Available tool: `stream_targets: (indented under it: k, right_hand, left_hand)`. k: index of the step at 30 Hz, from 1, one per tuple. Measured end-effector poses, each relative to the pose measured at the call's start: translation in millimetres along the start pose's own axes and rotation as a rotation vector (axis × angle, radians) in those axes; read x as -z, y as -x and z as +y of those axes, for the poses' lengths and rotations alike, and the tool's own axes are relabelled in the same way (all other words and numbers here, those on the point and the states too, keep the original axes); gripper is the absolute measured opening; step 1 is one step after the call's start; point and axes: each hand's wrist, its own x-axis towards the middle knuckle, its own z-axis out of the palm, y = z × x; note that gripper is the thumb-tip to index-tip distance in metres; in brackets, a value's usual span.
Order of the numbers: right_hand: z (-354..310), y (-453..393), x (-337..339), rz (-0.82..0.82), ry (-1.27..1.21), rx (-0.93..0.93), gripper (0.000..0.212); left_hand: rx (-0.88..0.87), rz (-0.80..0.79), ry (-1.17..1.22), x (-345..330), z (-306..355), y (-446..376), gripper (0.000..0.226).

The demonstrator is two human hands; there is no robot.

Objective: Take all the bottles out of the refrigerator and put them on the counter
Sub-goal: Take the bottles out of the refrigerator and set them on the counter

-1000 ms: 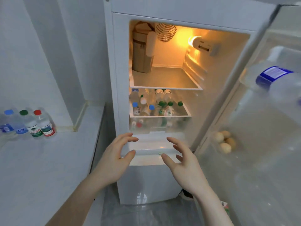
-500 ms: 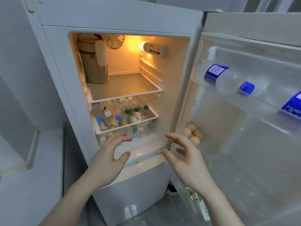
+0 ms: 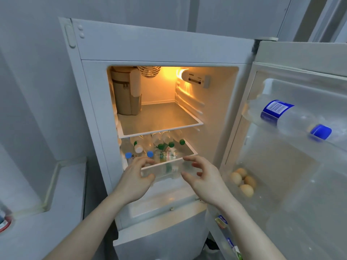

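left hand (image 3: pixel 135 182) grip half open, fingers curled, holding nothing, right hand (image 3: pixel 204 180) grip same, both just in front of lower shelf (image 3: pixel 189 148), bottles (image 3: pixel 161 149) lying on it, refrigerator (image 3: pixel 159 45) door (image 3: pixel 300 166) open, eggs (image 3: pixel 242 182) in door, grey tabletop (image 3: pixel 47 222) left

Refrigerator (image 3: pixel 169 44): white, door swung open to the right, interior lamp lit. Top shelf has no bottles. Second shelf (image 3: pixel 189 147) holds a cluster of clear plastic bottles (image 3: pixel 155 147) lying on their sides, caps toward the front edge: two blue caps at the front-left corner, one white cap behind them, several green caps centre to right; exact count unclear. One large clear bottle (image 3: pixel 293 119) with blue label and blue cap lies on its side in the upper door rack. Tabletop (image 3: pixel 47 212), left of the fridge: one red-labelled bottle (image 3: pixel 3 220) at its left edge, mostly cropped.
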Motion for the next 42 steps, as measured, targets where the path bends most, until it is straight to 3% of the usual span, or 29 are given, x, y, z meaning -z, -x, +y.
stream_targets:
  k: [3,8,16,21,27,34,38,40,42]
  right_hand:
    - [12.3,-32.7,-20.4,-0.059,0.004,-0.039,0.042]
    - [40.0,-88.6,-60.4,-0.168,0.015,-0.087,0.038]
    - [81.4,-172.6,-111.4,-0.227,-0.007,-0.201,0.037]
    - [101.8,-218.2,-139.2,-0.241,-0.045,-0.294,0.035]
    - [116.0,-252.2,-165.1,-0.270,-0.033,-0.377,0.046]
    - [120.8,-272.2,-196.1,-0.335,-0.020,-0.425,0.072]
    - [124.2,-274.6,-210.8,-0.316,-0.053,-0.456,0.086]
    - [121.1,-272.7,-215.7,-0.314,-0.097,-0.432,0.077]
    - [113.7,-269.7,-217.3,-0.315,-0.135,-0.399,0.055]
  left_hand:
    - [0.193,-0.002,0.085,-18.1,-15.6,-33.8,0.034]
    - [0.432,0.092,0.065,-46.5,-50.7,-90.8,0.053]
    - [0.649,0.330,0.281,-52.6,-94.4,-173.1,0.056]
    - [0.837,0.404,0.481,-63.9,-135.2,-214.0,0.072]
    - [0.864,0.527,0.540,-88.3,-180.5,-250.2,0.057]
    - [0.797,0.659,0.648,-70.1,-109.1,-214.8,0.027]
    - [0.758,0.691,0.701,-61.9,-89.7,-194.0,0.026]
    - [0.730,0.697,0.709,-57.7,-79.6,-182.2,0.020]
    - [0.721,0.698,0.707,-53.8,-69.7,-171.6,0.018]
